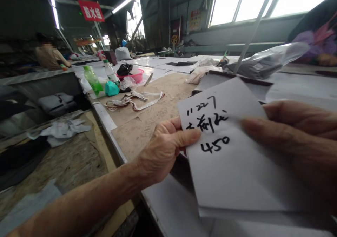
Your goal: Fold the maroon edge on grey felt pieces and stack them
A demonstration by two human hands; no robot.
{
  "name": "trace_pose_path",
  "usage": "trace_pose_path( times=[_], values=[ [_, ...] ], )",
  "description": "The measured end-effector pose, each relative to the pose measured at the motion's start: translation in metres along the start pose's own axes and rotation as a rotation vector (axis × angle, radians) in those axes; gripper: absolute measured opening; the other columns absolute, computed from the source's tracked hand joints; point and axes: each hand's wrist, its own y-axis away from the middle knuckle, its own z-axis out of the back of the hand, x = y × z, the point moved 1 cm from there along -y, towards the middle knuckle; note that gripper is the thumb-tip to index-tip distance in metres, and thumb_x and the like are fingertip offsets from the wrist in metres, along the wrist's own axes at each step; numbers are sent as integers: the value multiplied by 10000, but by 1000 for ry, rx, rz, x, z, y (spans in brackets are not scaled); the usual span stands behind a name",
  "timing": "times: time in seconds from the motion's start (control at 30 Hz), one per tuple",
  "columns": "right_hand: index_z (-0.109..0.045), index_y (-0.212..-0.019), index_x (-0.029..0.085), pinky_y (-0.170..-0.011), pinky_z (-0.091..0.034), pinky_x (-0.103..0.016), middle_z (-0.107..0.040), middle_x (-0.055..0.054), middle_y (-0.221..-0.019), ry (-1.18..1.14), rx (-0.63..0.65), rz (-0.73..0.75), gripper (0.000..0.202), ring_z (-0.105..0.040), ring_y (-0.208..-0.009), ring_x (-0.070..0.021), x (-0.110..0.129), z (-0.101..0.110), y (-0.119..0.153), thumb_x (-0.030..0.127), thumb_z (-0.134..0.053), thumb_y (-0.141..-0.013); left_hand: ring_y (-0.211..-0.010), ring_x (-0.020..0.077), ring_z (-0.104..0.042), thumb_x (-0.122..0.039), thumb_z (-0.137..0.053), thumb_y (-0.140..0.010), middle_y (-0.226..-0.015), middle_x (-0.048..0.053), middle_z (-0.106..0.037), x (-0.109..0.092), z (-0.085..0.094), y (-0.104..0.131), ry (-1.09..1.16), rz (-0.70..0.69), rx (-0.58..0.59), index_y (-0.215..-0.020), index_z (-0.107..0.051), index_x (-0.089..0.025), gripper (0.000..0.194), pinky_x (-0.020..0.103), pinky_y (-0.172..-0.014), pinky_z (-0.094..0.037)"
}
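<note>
A white sheet of paper [231, 173] with black handwriting, including the numbers 11227 and 450, is held up close to the camera. My left hand [168, 145] pinches its left edge, thumb on the front and fingers behind. At the right edge my right hand [289, 135] grips the paper too, its thumb on the front and slightly blurred. The lower edge looks doubled, as if more than one layer is held. Behind the paper stretches a long work table [137, 135] with a worn brown top.
White-and-brown strips [134, 100] lie on the table. Beyond them stand a green bottle [92, 80], a clear bottle [110, 71] and a pink basin [134, 76]. A filled plastic bag [265, 59] is at right. A person [50, 54] is at the far left.
</note>
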Motion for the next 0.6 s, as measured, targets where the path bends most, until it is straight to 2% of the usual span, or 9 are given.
trace_pose_path(
  times=[0.13, 0.27, 0.33, 0.4, 0.47, 0.53, 0.6],
  values=[
    [-636, -683, 265, -350, -391, -211, -637, -6, -557, -83, 216, 22, 230, -542, -429, -133, 8, -38, -13, 494, -613, -675, -749, 170, -655, -80, -620, -711, -916, 97, -686, -5, 24, -18, 60, 57, -97, -993, -635, -118, 284, 245, -708, -524],
    [-581, -663, 214, -397, -391, -198, -624, 8, -583, -172, 412, -39, 233, -532, -466, -121, 32, -89, -39, 401, -510, -783, -641, 196, -663, -104, -666, -671, -843, 109, -699, -34, 62, -31, -9, 96, -339, -961, -645, -101, 291, 263, -603, -549],
    [-576, -694, 190, -450, -404, -190, -627, -6, -628, 8, 550, 53, 358, -552, -515, -110, 45, -118, -59, 388, -345, -884, -589, 194, -657, -87, -676, -649, -809, 101, -703, -59, 91, -38, -93, 78, -491, -965, -644, -101, 318, 255, -544, -550],
    [-594, -763, 176, -504, -418, -191, -642, -25, -700, 263, 666, 197, 436, -580, -578, -105, 56, -148, -80, 320, -218, -930, -544, 184, -649, -55, -670, -635, -769, 83, -705, -87, 124, -45, -192, 53, -644, -962, -642, -108, 332, 247, -502, -548],
    [-619, -825, 179, -548, -432, -214, -652, -36, -743, 452, 756, 307, 338, -603, -639, -125, 64, -178, -98, 248, -298, -905, -522, 179, -644, -16, -666, -620, -722, 75, -702, -115, 156, -50, -270, 68, -734, -921, -644, -102, 314, 240, -486, -550],
    [-640, -827, 175, -588, -448, -254, -652, -44, -753, 532, 847, 375, 177, -611, -693, -159, 69, -208, -112, 195, -464, -819, -502, 179, -639, 14, -670, -604, -685, 80, -697, -136, 183, -55, -309, 115, -761, -876, -644, -85, 291, 234, -469, -547],
    [-640, -841, 155, -646, -466, -295, -648, -52, -803, 597, 932, 465, 120, -607, -767, -180, 69, -237, -122, 163, -542, -772, -480, 176, -632, 24, -675, -596, -667, 85, -694, -149, 203, -61, -325, 161, -763, -855, -643, -74, 279, 229, -451, -541]
  ],
)
